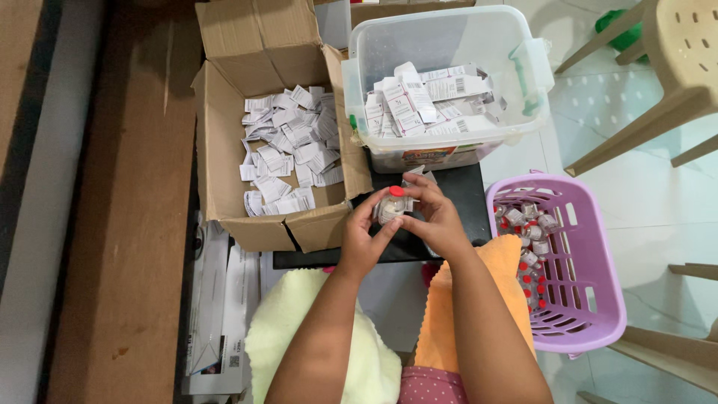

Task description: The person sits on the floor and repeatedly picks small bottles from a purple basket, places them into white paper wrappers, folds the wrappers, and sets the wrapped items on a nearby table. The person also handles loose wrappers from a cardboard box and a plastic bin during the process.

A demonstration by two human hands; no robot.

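Both my hands meet over a black board (458,196) and hold one small clear bottle with a red cap (391,205). My left hand (364,238) cups the bottle from the left and below. My right hand (434,215) grips it from the right, fingers curled over the top. A bit of white paper shows behind my right fingers. A purple basket (591,299) at my right holds several similar red-capped bottles (527,254).
An open cardboard box (221,157) full of folded white leaflets (292,150) stands at the left. A clear plastic tub (449,37) with small white cartons is behind the hands. Yellow (299,329) and orange (441,322) cloths lie on my lap. A beige plastic chair (673,67) stands far right.
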